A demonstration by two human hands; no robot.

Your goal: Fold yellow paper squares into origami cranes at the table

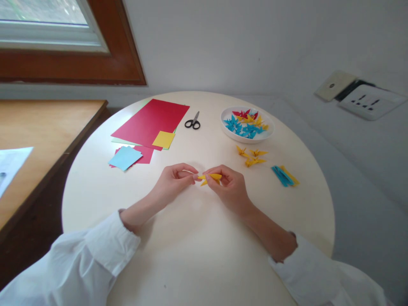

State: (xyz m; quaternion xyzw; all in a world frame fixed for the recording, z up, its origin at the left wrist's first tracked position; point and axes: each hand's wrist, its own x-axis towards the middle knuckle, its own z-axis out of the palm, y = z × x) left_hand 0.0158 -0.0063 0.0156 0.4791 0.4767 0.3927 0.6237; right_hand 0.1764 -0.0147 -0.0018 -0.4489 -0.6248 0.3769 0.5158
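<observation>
A small folded yellow paper crane (214,177) is held between my two hands over the middle of the round table. My left hand (174,182) pinches its left tip between thumb and fingers. On the other side, my right hand (230,187) grips its body, with the thumb in front and the fingers curled behind. Part of the folded paper is hidden by my fingers. Just beyond my right hand lie several finished yellow paper cranes (254,162) on the tabletop.
A white dish (227,135) of blue, yellow and red cranes stands at the back right. Blue and yellow folded strips (282,176) lie right. Scissors (193,123), red sheets (153,121), a yellow square (163,139) and light blue squares (125,158) lie toward the back left of the table (191,255).
</observation>
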